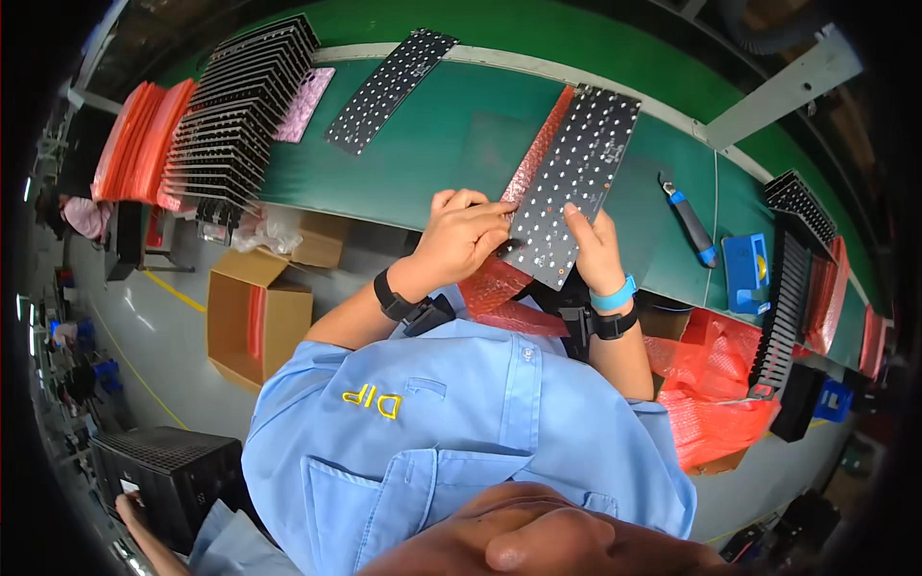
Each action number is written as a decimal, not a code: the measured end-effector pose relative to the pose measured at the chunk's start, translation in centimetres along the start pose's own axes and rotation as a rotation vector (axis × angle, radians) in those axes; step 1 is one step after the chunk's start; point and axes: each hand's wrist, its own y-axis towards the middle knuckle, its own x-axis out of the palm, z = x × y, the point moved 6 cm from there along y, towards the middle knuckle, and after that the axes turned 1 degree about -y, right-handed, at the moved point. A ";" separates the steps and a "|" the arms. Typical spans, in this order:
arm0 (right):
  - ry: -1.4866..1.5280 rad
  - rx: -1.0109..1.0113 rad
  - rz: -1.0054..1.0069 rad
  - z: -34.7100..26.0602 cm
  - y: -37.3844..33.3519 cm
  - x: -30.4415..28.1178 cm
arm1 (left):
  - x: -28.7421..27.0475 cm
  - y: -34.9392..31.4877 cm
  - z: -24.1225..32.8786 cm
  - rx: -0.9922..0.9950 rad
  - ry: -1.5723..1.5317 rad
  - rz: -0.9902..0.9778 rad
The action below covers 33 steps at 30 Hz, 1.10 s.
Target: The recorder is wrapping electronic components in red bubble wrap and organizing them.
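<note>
A long black circuit board [574,173] dotted with small white parts slants across the table's front edge in front of me. Beneath it, red bubble wrap [495,288] shows along its left side and hangs over the edge toward my lap. My right hand [599,252] grips the board's near right side, thumb on top and the other fingers hidden below. At the left edge, my left hand [468,232] is closed with its fingertips pinching the bubble wrap against the board. A second black board [389,91] lies flat farther left on the green table [432,134].
Black racks of boards [230,115] stand at the left beside red bubble bags [144,144] and a pink sheet [305,104]. Blue-handled cutters [690,223], a blue tape dispenser [746,274] and another black rack [783,298] are at the right. A cardboard box [235,322] sits below left.
</note>
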 end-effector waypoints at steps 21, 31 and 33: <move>-1.265 -0.152 0.036 -7.8 9.9 -1.6 | 0.6 -3.8 -1.9 -0.222 -0.240 0.204; -1.098 0.052 -0.147 0.4 20.3 -7.4 | 1.4 -3.8 -2.7 -0.309 -0.294 0.211; -1.052 0.013 -0.126 1.1 20.2 -7.7 | 1.4 -3.8 -2.6 -0.316 -0.310 0.222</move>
